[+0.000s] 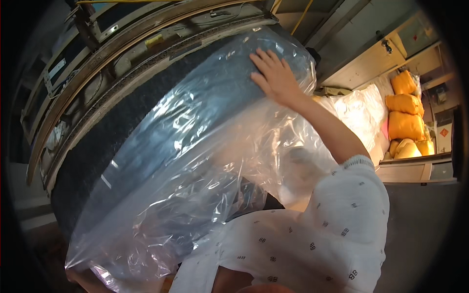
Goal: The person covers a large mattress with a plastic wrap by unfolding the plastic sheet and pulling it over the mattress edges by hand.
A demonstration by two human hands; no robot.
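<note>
A large sheet of clear plastic film [195, 132] lies across a dark, padded-looking surface [105, 132] and hangs toward me in shiny wrinkles. Near the far right end, my right hand [276, 80] rests flat on the film with its fingers spread. At the lower left, my left hand [83, 279] is closed at the corner of the film, where the plastic draws to a point. Most of that hand is dim and partly covered by the film.
Beyond the dark surface runs a long curved metal frame [93, 105] with rails and loose wires. At right, several orange bundles [406, 125] are stacked beside a pile of whitish plastic [359, 110]. A pale wooden cabinet [364, 61] stands behind.
</note>
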